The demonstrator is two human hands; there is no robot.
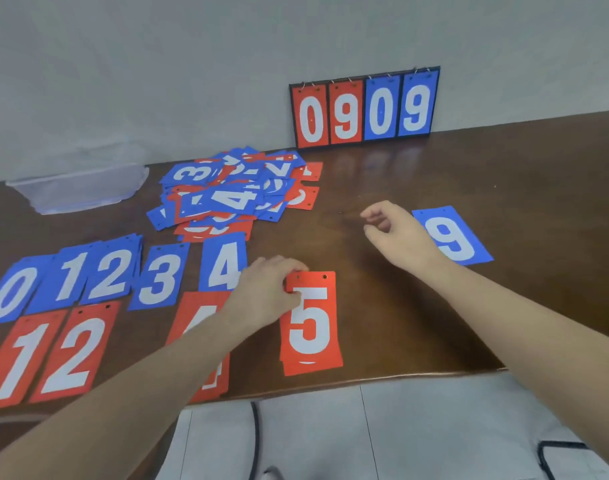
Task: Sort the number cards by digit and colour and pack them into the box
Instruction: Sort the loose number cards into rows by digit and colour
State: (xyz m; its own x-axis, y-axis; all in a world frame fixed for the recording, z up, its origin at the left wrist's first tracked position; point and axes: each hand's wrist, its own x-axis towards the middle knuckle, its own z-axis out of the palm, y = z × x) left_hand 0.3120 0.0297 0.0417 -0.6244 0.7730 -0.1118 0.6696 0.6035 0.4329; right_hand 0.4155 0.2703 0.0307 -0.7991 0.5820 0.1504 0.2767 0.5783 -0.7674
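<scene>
My left hand (266,294) pinches the top left corner of a red 5 card (310,325) that lies on a small red stack near the table's front edge. My right hand (398,235) hovers over the table with loosely curled fingers and holds nothing. Just right of it lies a blue 9 card (457,237). Blue cards 0 (10,296), 1 (71,275), 2 (110,271), 3 (159,277) and 4 (223,261) lie in a row at the left. Below them are red 1 (22,362), red 2 (74,351) and red 4 (199,317), partly under my left arm. An unsorted pile (233,192) sits behind.
A clear plastic box (78,188) stands at the back left by the wall. A scoreboard stand (365,109) showing 0909 leans against the wall at the back. The brown table (504,168) runs to the right; its front edge is close to my body.
</scene>
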